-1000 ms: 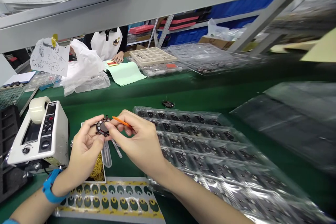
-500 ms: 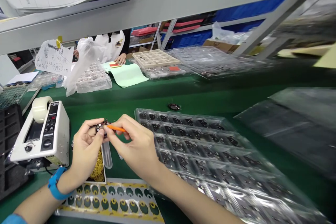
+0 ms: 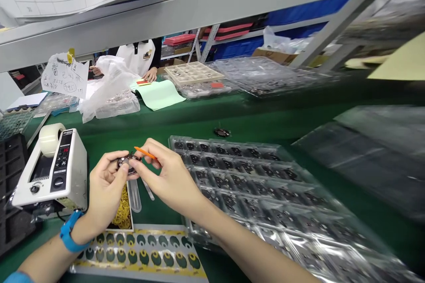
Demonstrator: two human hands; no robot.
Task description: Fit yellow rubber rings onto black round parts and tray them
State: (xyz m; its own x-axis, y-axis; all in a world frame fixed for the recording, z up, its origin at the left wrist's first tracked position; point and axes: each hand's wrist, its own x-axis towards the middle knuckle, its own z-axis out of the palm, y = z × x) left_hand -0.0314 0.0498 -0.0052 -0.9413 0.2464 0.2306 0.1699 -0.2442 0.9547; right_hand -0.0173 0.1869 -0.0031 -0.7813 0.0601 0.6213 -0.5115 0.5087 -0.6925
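Note:
A small round dark part [image 3: 123,162] is pinched between the thumb and fingers of my left hand [image 3: 106,183]. My right hand [image 3: 169,176] holds an orange stick [image 3: 145,152], its tip now pointing up and left above the part, while the thumb and a finger touch the part's right edge. Below the hands, a box of yellow rings [image 3: 123,212] sits beside a clear plastic strip [image 3: 134,196]. Nearest to me lies a sheet of green and yellow oval stickers [image 3: 146,254]. A similar dark part [image 3: 222,132] rests behind the tray.
A clear compartment tray [image 3: 252,185] of dark parts fills the right side. At left stands a white tape dispenser [image 3: 71,163] by a black tray [image 3: 13,185]. Green paper [image 3: 161,95] and a beige tray [image 3: 194,73] are farther back, near another person's hand [image 3: 151,74].
The orange stick has tilted; its tip has come off the part and now points away. My right thumb and finger have moved onto the part. The view has shifted slightly.

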